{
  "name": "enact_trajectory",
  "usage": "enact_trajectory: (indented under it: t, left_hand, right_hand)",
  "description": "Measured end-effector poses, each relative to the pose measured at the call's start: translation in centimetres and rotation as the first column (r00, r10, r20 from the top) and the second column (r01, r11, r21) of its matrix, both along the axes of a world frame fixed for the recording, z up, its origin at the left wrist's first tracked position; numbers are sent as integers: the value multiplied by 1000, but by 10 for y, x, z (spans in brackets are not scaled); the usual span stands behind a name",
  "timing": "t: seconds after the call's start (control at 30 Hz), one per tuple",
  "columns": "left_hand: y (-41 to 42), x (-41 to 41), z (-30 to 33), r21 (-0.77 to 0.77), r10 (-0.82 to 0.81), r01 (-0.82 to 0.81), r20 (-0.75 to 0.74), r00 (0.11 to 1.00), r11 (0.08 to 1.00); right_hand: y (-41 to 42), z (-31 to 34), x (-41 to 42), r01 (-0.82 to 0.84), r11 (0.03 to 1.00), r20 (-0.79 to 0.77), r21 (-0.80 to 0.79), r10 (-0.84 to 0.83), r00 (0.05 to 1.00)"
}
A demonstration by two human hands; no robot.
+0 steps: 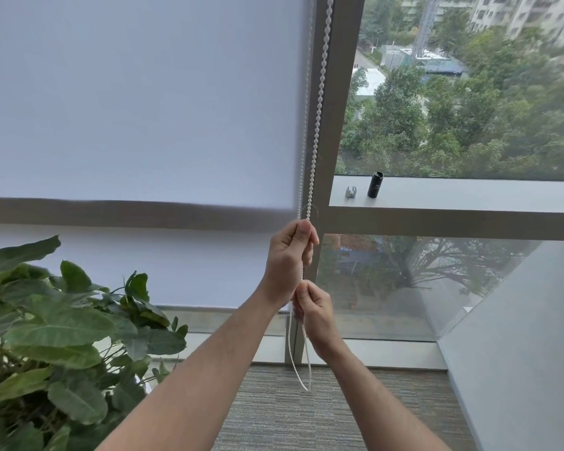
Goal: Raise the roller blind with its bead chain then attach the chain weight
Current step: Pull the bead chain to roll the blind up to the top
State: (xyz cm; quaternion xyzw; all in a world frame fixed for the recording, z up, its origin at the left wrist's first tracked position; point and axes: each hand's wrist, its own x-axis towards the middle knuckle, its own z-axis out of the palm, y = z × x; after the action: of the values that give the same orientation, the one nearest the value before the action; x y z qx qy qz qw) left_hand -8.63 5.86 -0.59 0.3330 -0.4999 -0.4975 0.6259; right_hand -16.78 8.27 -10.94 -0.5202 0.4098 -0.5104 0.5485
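While the bead chain (318, 102) runs vertically up frame centre, your left hand (288, 255) pinches it above your right hand (315, 315), both sets of fingers closed on it.

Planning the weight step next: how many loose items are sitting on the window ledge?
2. A small silver metal clip lies near the ledge's left end; a black cylindrical tube stands just right of it. None visible elsewhere.

Left hand (288, 255): raised, fingers curled closed, thumb uppermost | Right hand (315, 315): directly below the left, fingertips pinched closed | Forearms: bare, both extended forward and upward, converging | Hands nearly touching
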Motion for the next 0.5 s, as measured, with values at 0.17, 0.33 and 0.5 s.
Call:
enact_trajectory:
  t: [0.17,0.33,0.5]
  left_hand:
    - [-1,0,-8,38,33,-33,-8,999,999]
    - [8,-2,-37,107,23,-25,18,1000,994]
    - [13,-4,-48,149,24,-31,53,998,988]
  right_hand:
    - [-14,16,-18,-22,995,36,93,18,999]
    - [-33,77,-16,83,996,61,-41,-81,995]
    - [-38,142,-2,-9,969,213,-249,63,975]
